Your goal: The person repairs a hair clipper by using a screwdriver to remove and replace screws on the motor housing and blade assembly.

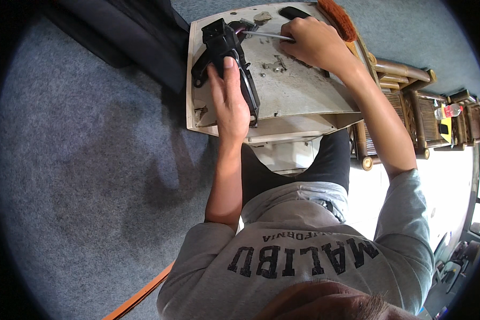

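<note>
Black plastic housing point(226, 58) lies near the left edge of the small whitish bench point(304, 101), its long side running away from the person. The left hand point(229, 98) rests flat over it, fingers stretched along its length, pressing down rather than closing round it, apparently to stop it from sliding. The right hand point(314, 42) is curled tight about the handle of a screwdriver point(264, 34), whose thin metal shaft lies almost level and reaches leftward to the housing's upper end, so the push of the tool is met by the steadying palm. A few small metal bits point(274, 65) sit loose between the hands, within easy reach. A brush with reddish bristles point(338, 18) lies at the bench's far right edge, and grey carpet point(90, 160) spreads all around.
</note>
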A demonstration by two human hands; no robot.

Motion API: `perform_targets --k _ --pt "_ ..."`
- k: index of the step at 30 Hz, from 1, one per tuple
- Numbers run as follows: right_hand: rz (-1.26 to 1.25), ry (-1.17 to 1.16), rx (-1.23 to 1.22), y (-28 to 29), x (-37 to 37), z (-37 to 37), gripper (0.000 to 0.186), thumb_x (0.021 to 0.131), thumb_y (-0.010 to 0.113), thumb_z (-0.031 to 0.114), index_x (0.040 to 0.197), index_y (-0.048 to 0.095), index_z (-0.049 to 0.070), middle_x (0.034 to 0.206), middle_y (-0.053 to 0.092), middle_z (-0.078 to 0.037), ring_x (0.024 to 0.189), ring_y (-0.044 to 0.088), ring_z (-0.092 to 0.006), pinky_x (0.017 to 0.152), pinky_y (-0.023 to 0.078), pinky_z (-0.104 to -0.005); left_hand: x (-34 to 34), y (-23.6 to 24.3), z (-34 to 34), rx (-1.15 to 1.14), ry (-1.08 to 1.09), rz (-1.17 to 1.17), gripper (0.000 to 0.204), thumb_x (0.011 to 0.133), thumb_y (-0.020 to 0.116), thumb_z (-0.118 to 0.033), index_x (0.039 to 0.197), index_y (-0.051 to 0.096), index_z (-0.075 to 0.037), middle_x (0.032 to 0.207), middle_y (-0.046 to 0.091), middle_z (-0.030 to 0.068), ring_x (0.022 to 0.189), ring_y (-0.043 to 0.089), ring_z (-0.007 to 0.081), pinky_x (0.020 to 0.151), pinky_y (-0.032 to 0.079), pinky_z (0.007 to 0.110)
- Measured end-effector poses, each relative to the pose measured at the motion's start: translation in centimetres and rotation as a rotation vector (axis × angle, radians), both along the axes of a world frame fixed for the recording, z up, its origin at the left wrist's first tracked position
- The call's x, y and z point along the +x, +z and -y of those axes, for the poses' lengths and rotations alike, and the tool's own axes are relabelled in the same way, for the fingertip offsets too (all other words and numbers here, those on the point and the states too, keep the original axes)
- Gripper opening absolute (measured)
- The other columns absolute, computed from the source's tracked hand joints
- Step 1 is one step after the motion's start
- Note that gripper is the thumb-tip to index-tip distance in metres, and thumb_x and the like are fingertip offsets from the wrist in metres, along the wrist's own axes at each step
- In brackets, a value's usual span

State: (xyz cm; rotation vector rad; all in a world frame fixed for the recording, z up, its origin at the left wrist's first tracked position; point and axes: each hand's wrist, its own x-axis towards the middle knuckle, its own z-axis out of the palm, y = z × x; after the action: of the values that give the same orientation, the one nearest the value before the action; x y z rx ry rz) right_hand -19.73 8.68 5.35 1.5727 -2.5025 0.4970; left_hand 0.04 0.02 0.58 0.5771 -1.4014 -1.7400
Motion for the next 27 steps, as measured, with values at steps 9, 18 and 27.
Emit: perform_targets --k 9,18,27 --pt "0.146 0.048 -0.207 -0.4 -2.6 0.3 0.037 0.093 0.077 0.035 0.114 0.078 0.005 0.089 0.076 -0.019 0.089 0.077 -0.0368 0.08 0.061 -0.0466 -0.1 0.4 -0.6 -0.063 0.01 -0.002 0.053 0.115 0.053 -0.039 0.146 0.046 0.003 0.122 0.061 0.0088 0.107 0.054 0.0134 0.097 0.044 0.028" --pt "0.846 0.122 -0.591 5.0 0.6 -1.7 0.029 0.099 0.077 0.029 0.098 0.078 0.001 0.067 0.057 0.008 0.061 0.05 -0.0028 0.054 0.041 -0.0256 -0.4 0.9 -1.2 -0.427 -0.091 0.031 0.029 0.111 0.063 -0.025 0.121 0.052 -0.001 0.101 0.061 0.0042 0.087 0.055 0.0102 0.077 0.048 0.028" --pt "0.684 0.367 -0.527 4.0 1.1 -1.5 0.016 0.095 0.078 0.015 0.102 0.079 0.001 0.074 0.069 0.001 0.066 0.056 -0.0045 0.059 0.046 -0.0274 -0.8 0.7 -1.2 -0.486 -0.079 0.065 0.031 0.109 0.067 -0.026 0.118 0.052 0.0 0.094 0.063 0.0052 0.081 0.058 0.0105 0.072 0.049 0.03"
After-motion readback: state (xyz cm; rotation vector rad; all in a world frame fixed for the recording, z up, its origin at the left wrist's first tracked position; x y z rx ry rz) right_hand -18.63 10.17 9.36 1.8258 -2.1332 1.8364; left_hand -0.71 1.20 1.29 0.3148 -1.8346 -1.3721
